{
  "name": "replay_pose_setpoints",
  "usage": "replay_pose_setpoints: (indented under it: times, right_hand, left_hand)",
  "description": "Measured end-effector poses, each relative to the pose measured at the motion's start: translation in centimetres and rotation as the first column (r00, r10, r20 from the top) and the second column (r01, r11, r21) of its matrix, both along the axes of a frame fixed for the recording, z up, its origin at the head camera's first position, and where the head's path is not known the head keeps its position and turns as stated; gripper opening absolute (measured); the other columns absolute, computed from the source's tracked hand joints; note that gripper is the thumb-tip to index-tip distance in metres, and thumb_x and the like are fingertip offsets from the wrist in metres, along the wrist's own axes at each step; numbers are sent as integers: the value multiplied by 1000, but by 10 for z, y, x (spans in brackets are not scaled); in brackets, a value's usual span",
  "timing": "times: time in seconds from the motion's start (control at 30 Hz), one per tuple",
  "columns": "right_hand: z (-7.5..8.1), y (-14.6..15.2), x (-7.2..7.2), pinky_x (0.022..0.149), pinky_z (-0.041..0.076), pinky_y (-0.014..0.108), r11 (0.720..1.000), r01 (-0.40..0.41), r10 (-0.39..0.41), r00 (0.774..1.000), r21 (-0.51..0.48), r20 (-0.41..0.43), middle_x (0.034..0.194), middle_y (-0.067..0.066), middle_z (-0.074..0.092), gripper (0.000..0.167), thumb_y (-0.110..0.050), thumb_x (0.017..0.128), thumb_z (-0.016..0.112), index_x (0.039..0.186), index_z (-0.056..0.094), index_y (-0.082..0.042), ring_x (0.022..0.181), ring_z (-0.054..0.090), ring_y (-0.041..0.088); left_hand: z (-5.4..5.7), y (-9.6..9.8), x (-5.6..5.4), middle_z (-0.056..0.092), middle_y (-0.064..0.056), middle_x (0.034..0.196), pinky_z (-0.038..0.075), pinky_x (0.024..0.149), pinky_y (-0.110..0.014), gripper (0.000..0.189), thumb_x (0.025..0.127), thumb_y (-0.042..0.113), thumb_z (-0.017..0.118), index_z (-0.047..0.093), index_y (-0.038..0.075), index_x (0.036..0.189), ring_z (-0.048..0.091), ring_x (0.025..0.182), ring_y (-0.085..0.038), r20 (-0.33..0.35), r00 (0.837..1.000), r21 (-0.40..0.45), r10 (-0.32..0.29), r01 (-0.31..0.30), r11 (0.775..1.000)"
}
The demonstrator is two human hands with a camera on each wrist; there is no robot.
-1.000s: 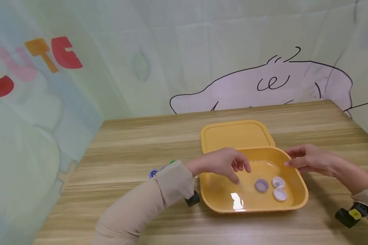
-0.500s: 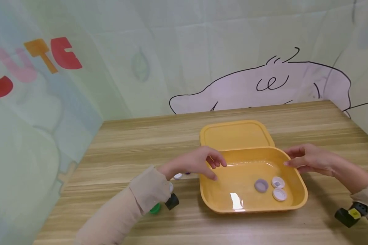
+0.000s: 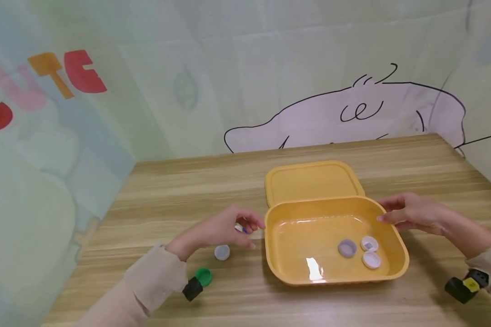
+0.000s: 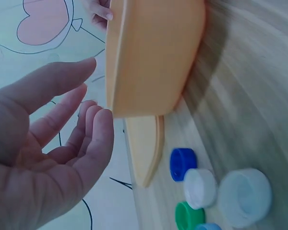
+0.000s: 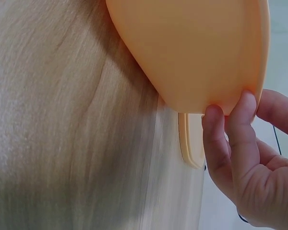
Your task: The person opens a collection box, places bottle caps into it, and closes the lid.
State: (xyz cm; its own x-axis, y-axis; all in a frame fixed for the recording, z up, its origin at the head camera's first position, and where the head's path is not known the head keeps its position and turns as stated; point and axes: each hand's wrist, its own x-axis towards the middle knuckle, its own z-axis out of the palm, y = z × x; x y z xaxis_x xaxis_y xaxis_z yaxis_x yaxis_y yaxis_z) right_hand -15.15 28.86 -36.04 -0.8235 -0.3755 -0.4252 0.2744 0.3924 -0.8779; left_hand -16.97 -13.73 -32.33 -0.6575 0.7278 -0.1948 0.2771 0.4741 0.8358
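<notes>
My left hand (image 3: 221, 229) hovers above the table, left of the yellow plastic box (image 3: 290, 259). Its fingers are loosely bent with nothing between them. Beneath and near it lie bottle caps: a blue cap (image 4: 183, 164), a white cap (image 4: 200, 188), a translucent cap (image 4: 245, 197), a green cap (image 4: 189, 215) and part of a light blue cap (image 4: 208, 226). My right hand (image 3: 417, 213) grips the box's right rim, thumb over the edge and fingers against the outer wall. Inside the box sit a greyish-purple cap (image 3: 347, 248) and two white caps (image 3: 370, 252).
The yellow lid (image 3: 313, 181) lies flat behind the box, touching or close to its back rim. Another green cap (image 3: 203, 276) is near my left wrist camera. A printed cloth (image 3: 180, 81) hangs beyond the wooden table (image 3: 180, 181).
My left hand has moved left from above the box to over the caps on the table, uncovering some of them. My right hand stays on the rim; the caps inside look the same.
</notes>
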Motion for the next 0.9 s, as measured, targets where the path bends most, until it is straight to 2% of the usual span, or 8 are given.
replay_pose_setpoints:
  times: [0.07,0.2,0.37,0.6,0.9]
  right_hand:
    - [0,1,0,79,53,33,1000,2,-2,1000,-7,0,105,6,60,62,-9,88,62,133,30,19,90,60,14]
    - [1,0,-1,79,53,33,1000,0,0,1000,-16,3,107,6,60,62,-9,88,62,133,29,19,90,61,15]
    - [1,-2,-1,79,53,33,1000,1,-1,1000,-2,4,106,6,60,62,-9,88,62,133,30,19,90,60,15]
    - [0,-1,0,79,53,33,1000,-9,9,1000,-7,1,107,7,60,62,-10,89,61,133,30,19,90,61,16]
    - [0,0,0,78,53,33,1000,6,-6,1000,-8,2,103,6,60,61,-10,88,62,132,31,19,88,61,16]
  left_hand:
    - [-2,-8,2,60,-11,99,51,76,-28,32,73,2,76,64,1,103,53,87,-19,10,1000,0,14,-14,1000]
    - [-6,-23,6,60,-13,105,49,78,-29,33,74,3,76,64,3,105,53,91,-24,27,999,-43,43,-42,998]
    - [-14,-41,7,58,-15,103,50,76,-31,34,74,5,75,64,3,106,52,94,-32,24,999,-39,29,-28,999]
    - [-27,-62,8,57,-13,105,51,78,-28,35,74,6,75,62,3,107,52,98,-28,68,997,-37,27,-25,999]
    - [-37,-91,22,54,-12,100,51,77,-30,35,73,6,77,62,3,104,49,95,-27,118,990,-33,76,-73,997]
